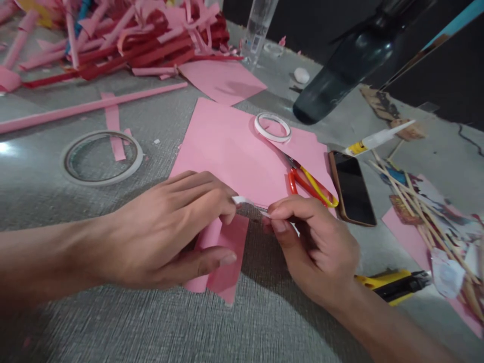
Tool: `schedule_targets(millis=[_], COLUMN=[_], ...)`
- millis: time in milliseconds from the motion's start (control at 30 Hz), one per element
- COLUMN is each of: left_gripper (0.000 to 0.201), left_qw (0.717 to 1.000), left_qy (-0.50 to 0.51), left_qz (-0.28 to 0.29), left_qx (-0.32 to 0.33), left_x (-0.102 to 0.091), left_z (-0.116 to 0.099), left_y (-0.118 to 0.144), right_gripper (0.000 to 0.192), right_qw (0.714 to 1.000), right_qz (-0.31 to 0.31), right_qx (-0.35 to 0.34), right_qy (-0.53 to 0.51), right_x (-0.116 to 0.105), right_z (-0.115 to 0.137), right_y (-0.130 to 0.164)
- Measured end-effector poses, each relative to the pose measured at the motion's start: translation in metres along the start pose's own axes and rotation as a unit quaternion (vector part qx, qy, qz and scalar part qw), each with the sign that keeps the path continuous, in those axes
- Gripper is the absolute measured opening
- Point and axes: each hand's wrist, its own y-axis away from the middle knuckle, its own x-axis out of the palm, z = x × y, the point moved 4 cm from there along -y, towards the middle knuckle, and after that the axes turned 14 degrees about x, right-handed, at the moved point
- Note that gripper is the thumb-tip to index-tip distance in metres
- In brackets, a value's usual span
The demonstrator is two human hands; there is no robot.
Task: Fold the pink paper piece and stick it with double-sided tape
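My left hand [174, 227] lies over a partly rolled piece of pink paper [229, 252], its fingers curled across the roll and its thumb along the near side. A short white strip of tape [245, 200] arches from beside my left fingertips toward the right. My right hand [310, 242] pinches the strip's other end between thumb and index finger. Just beyond both hands lies a stack of pink paper sheets [227, 146]. On it rest scissors [310, 186] with red and yellow handles and a small white tape roll [273, 127].
A larger tape roll [102, 158] lies at left, below a long pink paper tube [94, 106]. Pink and red paper strips [151, 45] are heaped behind. A dark bottle [340, 65], a phone [353, 189], a glue tube [378, 137], a yellow cutter [397, 286] and thin sticks [427, 217] occupy the right.
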Motion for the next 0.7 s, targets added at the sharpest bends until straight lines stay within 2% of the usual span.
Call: schedule_targets(millis=[67, 200, 300, 367, 433, 567, 700], left_gripper=[0.023, 0.044, 0.064, 0.075, 0.067, 0.023, 0.018], left_qw=[0.999, 0.991, 0.984, 0.983, 0.990, 0.995, 0.996], left_qy=[0.009, 0.057, 0.074, 0.067, 0.035, -0.011, 0.001], left_qz=[-0.035, -0.108, -0.163, -0.168, -0.135, -0.090, -0.080], left_qx=[-0.009, -0.047, -0.001, 0.021, 0.012, 0.042, 0.034], left_x=[-0.002, 0.000, 0.000, -0.002, -0.003, -0.007, -0.007], left_z=[0.001, 0.006, 0.004, 0.003, 0.003, -0.001, -0.002], left_y=[0.002, 0.012, 0.015, 0.014, 0.011, 0.003, 0.001], right_gripper=[0.023, 0.028, 0.028, 0.027, 0.025, 0.023, 0.025], right_qw=[1.000, 0.998, 0.996, 0.994, 0.993, 0.991, 0.990], right_qz=[0.012, 0.024, 0.033, 0.041, 0.050, 0.064, 0.070], right_qx=[-0.020, -0.065, -0.084, -0.090, -0.096, -0.118, -0.123], right_qy=[0.005, 0.011, 0.026, 0.037, 0.040, 0.017, 0.002], right_x=[0.001, 0.001, 0.001, 0.002, 0.003, 0.004, 0.004], right_z=[0.002, 0.008, 0.011, 0.012, 0.013, 0.015, 0.017], right_y=[0.000, 0.000, 0.000, 0.000, 0.000, 0.001, 0.000])
